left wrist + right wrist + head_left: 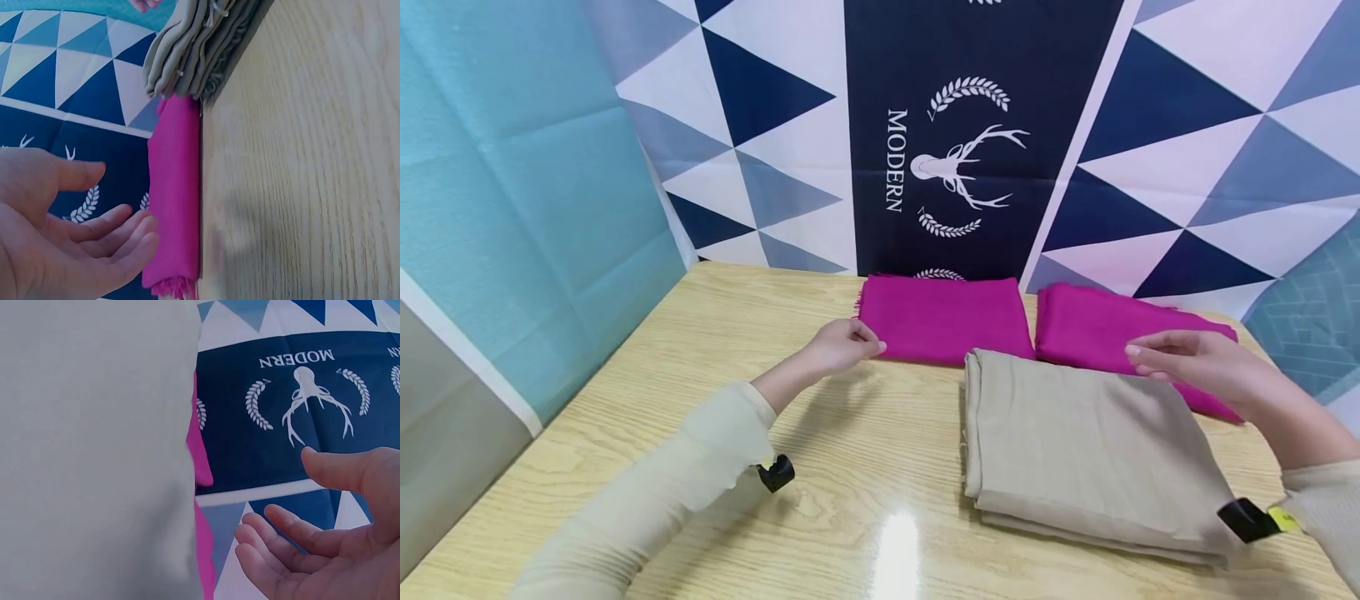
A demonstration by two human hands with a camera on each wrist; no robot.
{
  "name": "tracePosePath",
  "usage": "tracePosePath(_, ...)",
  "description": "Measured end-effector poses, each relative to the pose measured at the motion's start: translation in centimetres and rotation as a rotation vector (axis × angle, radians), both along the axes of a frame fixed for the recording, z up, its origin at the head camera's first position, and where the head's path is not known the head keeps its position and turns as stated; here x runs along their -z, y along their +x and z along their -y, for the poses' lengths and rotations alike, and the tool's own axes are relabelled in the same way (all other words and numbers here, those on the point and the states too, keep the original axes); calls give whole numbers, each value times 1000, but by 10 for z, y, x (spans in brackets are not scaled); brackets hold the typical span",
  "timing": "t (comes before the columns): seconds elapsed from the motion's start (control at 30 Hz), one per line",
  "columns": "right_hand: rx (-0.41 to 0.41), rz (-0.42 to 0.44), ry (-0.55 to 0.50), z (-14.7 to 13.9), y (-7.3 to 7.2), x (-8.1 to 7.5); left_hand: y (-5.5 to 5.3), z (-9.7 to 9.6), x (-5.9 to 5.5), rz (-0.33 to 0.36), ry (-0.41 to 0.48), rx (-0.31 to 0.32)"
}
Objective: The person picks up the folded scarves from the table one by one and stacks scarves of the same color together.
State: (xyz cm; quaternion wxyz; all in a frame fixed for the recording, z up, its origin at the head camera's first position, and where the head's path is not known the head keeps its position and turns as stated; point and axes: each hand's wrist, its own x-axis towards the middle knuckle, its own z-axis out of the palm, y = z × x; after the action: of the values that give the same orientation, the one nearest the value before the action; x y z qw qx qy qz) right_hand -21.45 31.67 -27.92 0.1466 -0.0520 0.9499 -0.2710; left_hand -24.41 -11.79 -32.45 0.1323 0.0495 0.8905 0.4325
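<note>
1. Beige cloth, thick and folded into a rectangle (pixel 1082 450), is laid at the right, its far right part beneath the right hand (pixel 1213 367).
2. By the right hand nothing is gripped; the thumb is held apart from loosely bent fingers. Since a shadow is cast on the beige cloth, the hand is judged to be raised above it.
3. By the left hand (pixel 837 348) nothing is pinched either: the thumb is parted from gently curved fingers, near the near left corner of a magenta fringed cloth, folded flat (pixel 947 321). Whether it is touched cannot be told.
4. Farther right, a second magenta cloth, folded (pixel 1082 325), is partly hidden by the beige cloth and the right hand; contact between the cloths cannot be judged.
5. Folds were probably chosen for compactness; layered edges and loose threads are shown at the beige cloth's left side.
6. Room for moving is offered at left and near by the pale wood-grain table (pixel 835 517); at far, reach is bounded by a triangle-patterned blue-and-white curtain (pixel 775 100).
</note>
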Motion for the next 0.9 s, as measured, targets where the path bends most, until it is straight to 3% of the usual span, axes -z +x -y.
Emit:
tracePosePath(0.23,7,131,-206,26,-26,-12,-11,8,-7,-4,31,-108)
tracePosePath(0.43,-18,229,-409,39,-45,-12,-18,12,-14,53,85,-130)
tracePosePath(0.7,-36,289,-469,62,-65,-21,-31,17,-27,109,140,-125)
tracePosePath(0.9,-1,345,-545,74,-77,-31,-40,17,-38,133,120,-108)
